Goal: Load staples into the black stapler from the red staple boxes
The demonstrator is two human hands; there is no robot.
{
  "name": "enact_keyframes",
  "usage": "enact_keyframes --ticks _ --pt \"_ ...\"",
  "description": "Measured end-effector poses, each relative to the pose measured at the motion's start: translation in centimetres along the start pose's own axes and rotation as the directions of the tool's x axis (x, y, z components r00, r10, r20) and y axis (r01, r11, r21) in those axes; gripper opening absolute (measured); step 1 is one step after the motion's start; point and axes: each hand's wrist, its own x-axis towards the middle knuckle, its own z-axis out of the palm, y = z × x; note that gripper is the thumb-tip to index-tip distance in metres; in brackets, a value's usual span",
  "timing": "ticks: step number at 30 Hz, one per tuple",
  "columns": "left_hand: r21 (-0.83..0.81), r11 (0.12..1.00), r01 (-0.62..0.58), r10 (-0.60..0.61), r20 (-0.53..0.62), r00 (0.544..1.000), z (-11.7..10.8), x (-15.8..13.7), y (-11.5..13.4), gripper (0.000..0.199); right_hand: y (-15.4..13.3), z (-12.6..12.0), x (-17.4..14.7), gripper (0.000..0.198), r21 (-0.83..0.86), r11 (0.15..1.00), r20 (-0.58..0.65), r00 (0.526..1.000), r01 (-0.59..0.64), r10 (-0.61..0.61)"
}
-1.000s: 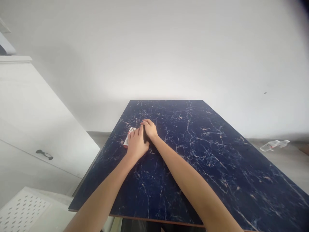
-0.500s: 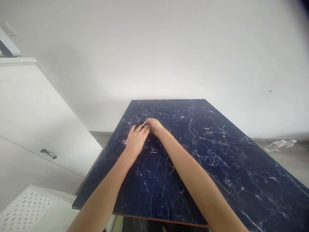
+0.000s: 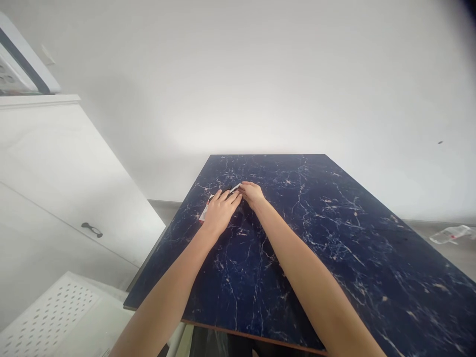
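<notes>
Head view, read from left to right: a white perforated surface point(image 3: 48, 317) is seen in the lower left corner, with a white cabinet point(image 3: 55, 173) behind it, on which a dark handle point(image 3: 91, 229) is fixed. Next comes the dark blue marbled table point(image 3: 334, 248), set against a plain white wall point(image 3: 260, 74). On the far left part of the table a small flat box point(image 3: 205, 212), white with a red edge, is lain upon by the left hand point(image 3: 220, 214), whose palm is pressed down and whose fingers are stretched forward and kept apart, so nothing is clasped by it. Just beyond those fingertips a thin pale strip point(image 3: 235, 188) is seen, and it is met from the other side by the right hand point(image 3: 253, 194), whose fingers are curled down around its end; whether the strip is truly pinched cannot be told, since the contact is hidden by the knuckles. The two hands are touching or nearly touching each other. Far to the right, on the floor past the table edge, a clear plastic bottle point(image 3: 448, 234) is laid on its side
</notes>
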Motion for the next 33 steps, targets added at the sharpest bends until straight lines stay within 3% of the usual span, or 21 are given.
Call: enact_keyframes --ticks 8,16,20,24,27,30,33 --pt "0.023 1.000 0.008 -0.007 -0.045 0.999 0.4 0.1 0.6 0.043 0.7 -0.6 0.7 0.019 -0.057 0.993 0.116 0.987 -0.106 0.112" --pt "-0.059 0.979 0.195 -0.203 -0.161 0.966 -0.4 -0.5 0.1 0.044 0.7 -1.5 0.3 0.029 -0.123 0.990 0.281 0.954 -0.068 0.100" --pt "-0.045 0.972 0.232 -0.237 -0.172 0.956 -0.4 -0.7 -0.7 0.050 0.4 -1.6 0.3 0.033 -0.127 0.990 0.267 0.959 -0.061 0.093" --pt "-0.070 0.960 0.270 -0.278 -0.176 0.944 -0.2 -0.8 -0.7 0.054 -0.6 -1.5 0.2 0.025 -0.322 0.938 0.204 0.977 0.130 -0.065" --pt "-0.107 0.948 0.300 -0.316 -0.205 0.926 -0.1 -0.8 -0.4 0.055 -1.8 -1.5 -0.1 0.026 -0.466 0.836 0.307 0.939 0.289 -0.154" --pt "-0.148 0.939 0.309 -0.337 -0.236 0.911 0.0 -0.8 -0.2 0.051 -3.0 -1.6 -0.7 0.028 -0.478 0.799 0.436 0.888 0.366 -0.147" --pt "-0.184 0.935 0.304 -0.345 -0.261 0.902 0.0 -0.9 -0.1 0.046 -4.1 -1.9 -1.2 0.027 -0.414 0.829 0.453 0.875 0.376 -0.171"
